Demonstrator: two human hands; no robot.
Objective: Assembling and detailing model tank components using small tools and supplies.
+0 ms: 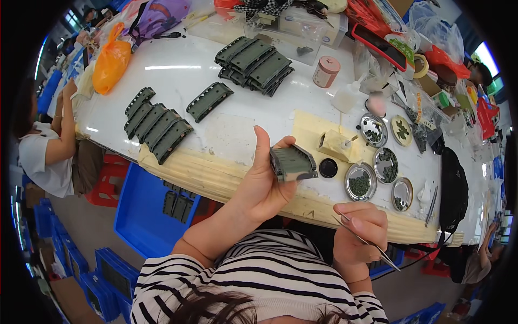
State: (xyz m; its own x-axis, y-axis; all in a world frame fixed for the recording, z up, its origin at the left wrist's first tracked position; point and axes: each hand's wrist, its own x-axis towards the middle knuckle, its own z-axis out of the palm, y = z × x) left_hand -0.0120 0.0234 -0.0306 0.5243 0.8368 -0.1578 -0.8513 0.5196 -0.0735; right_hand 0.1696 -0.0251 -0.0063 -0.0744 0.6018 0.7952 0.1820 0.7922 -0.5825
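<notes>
In my left hand (264,186) is a dark green curved plastic part (293,163), gripped between thumb and fingers above the table's front edge. My right hand (359,229) pinches a pair of metal tweezers (372,244), whose tips point up and left, apart from the part. Just beyond my right hand stand round metal dishes, one with small green pieces (360,183), another (386,165) behind it, and one with a few bits (402,194). A small black round cap (328,168) lies beside the held part. Near it, a yellowish block (340,146) has thin sticks standing in it.
Similar green parts lie in a stack (253,62), a row (156,127) and singly (209,101). A pink jar (326,72), a clear bottle (347,97) and a phone (379,47) sit farther back. Below the table edge is a blue bin (151,210). A person (51,146) sits at left.
</notes>
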